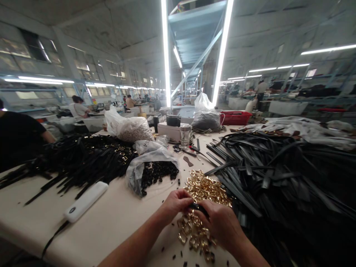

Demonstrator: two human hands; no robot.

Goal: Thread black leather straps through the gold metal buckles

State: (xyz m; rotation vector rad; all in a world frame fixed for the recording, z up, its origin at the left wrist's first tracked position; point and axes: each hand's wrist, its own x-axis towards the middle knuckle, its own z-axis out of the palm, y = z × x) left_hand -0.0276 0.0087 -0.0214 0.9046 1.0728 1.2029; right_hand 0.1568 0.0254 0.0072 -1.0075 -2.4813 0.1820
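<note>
My left hand (pixel 178 203) and my right hand (pixel 218 218) meet over a pile of gold buckles (pixel 204 185). Between them is a short length of black strap (pixel 198 208); the fingers of both hands are closed on it. Whether a buckle sits on the strap is hidden by the fingers. More gold buckles (pixel 194 237) lie loose below the hands. Up and to the left, an open clear bag (pixel 135 176) spills small black pieces (pixel 158 173). A large heap of black straps (pixel 267 167) lies to the right of my right hand.
Black straps with gold buckles (pixel 91 159) cover the table's left side, near a white device (pixel 86 202) with a cord. Behind stand filled plastic bags (pixel 135 128), a glass jar (pixel 185 136) and a red basket (pixel 235 118). A person (pixel 19 137) is at far left.
</note>
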